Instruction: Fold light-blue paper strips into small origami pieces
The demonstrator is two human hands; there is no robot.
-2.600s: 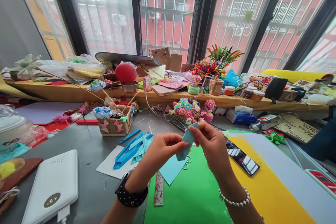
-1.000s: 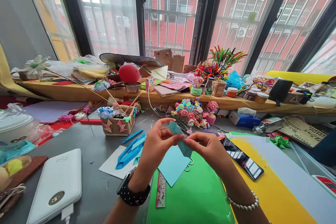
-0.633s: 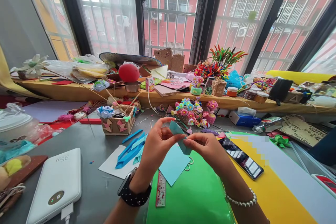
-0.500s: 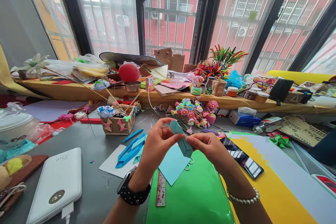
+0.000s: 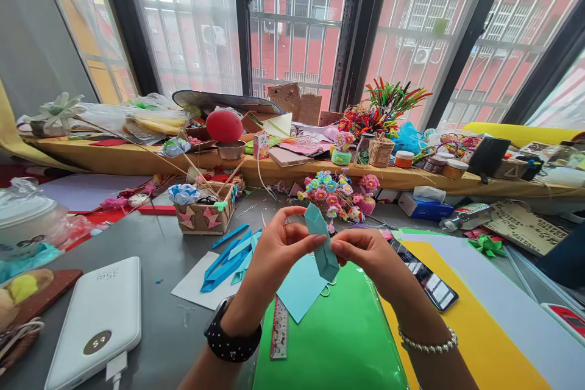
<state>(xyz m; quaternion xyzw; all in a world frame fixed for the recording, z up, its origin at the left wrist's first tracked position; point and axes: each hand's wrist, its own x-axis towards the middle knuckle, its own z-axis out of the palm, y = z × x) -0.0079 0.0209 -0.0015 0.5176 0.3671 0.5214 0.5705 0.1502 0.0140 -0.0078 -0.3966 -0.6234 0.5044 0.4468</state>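
A folded light-blue paper piece [image 5: 325, 256] is held up over the green mat [image 5: 338, 341]. My left hand [image 5: 286, 244] pinches its left side between thumb and fingers. On the opposite edge, the thumb and fingers of my right hand [image 5: 361, 250] are closed on the same piece. Below it lies a square light-blue sheet [image 5: 299, 292], beside a patterned ruler [image 5: 279, 329] and partly hidden scissors [image 5: 326, 289]. Several folded blue strips [image 5: 223, 271] rest on a white sheet [image 5: 187, 285] left of my left hand.
A white power bank [image 5: 98, 317] lies at the left, a phone [image 5: 427, 277] on yellow paper [image 5: 461, 323] at the right. Behind stand a decorated cardboard box [image 5: 205, 218], crocheted flowers [image 5: 329, 192], a tissue box [image 5: 425, 206] and a plastic bottle [image 5: 468, 217].
The folded piece has shifted slightly right and turned more upright, showing more of its face. My right hand has moved slightly right with it; both hands still hold it.
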